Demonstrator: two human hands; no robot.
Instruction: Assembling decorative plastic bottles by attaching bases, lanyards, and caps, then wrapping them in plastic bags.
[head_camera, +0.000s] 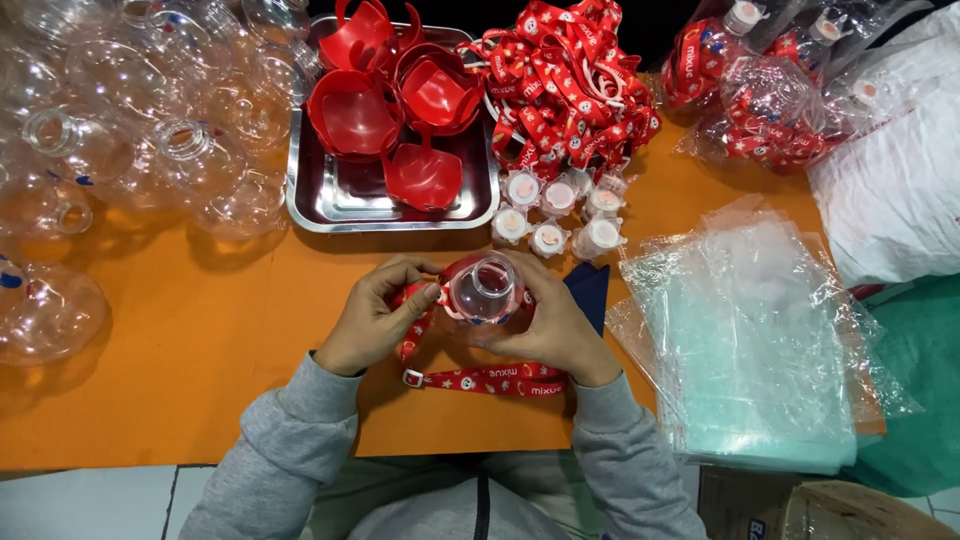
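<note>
A clear bottle (483, 290) is held above the orange surface (200, 340), mouth up, between both hands. The left hand (375, 318) is curled against the bottle's left side, its fingertips pinching the red strap (480, 378) at the neck; the right hand (555, 325) is wrapped around the right side. The strap's loose end is laid across the surface below the hands. Red holders (400, 100) are stacked in a steel tray (320, 205) behind, with white caps (555, 215) and bundled straps (565, 85) beside it. Empty bottles (130, 130) are piled at left, clear bags (750, 340) at right.
</note>
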